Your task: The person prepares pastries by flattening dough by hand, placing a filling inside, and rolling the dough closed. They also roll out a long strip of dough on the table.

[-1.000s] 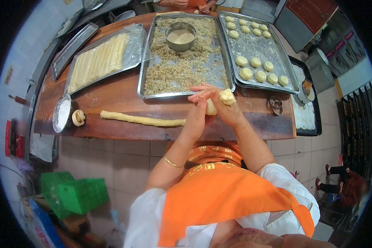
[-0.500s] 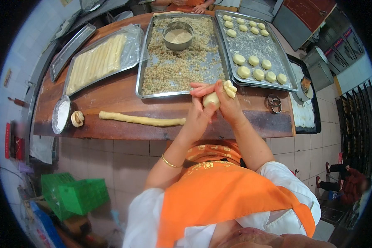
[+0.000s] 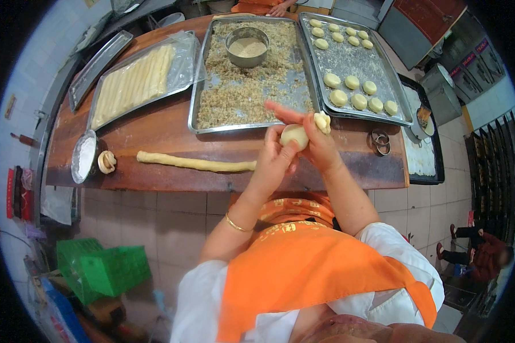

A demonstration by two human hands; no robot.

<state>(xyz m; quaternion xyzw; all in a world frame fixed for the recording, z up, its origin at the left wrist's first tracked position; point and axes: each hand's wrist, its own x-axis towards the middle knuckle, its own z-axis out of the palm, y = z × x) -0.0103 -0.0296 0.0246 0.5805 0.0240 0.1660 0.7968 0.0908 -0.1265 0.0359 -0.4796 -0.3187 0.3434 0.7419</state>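
Note:
Over the front of the wooden table, my two hands meet around a smooth, pale dough ball (image 3: 294,137). My left hand (image 3: 276,157) is closed around its left side, the thumb pressed on the ball's near face. My right hand (image 3: 321,150) bears against its right side, with some fingers stretched out behind it toward the left. A small crumpled lump of dough (image 3: 323,122) sticks out at the top of my right hand, held there. Left of my hands, a long dough rope (image 3: 194,164) lies on the table, its right end near my left wrist.
A crumbly filling tray (image 3: 195,108) holds a round metal bowl (image 3: 247,46). Right of it stands a floured tray (image 3: 349,60) with dough rounds; left, a film-covered tray of dough strips (image 3: 134,86). A flour bowl (image 3: 86,157) and metal ring cutters (image 3: 380,142) flank my hands. Another person's hand (image 3: 278,10) rests beyond.
The outstretched fingers have lifted away from the dough ball, so more of it shows. The ball and the small lump have shifted slightly right.

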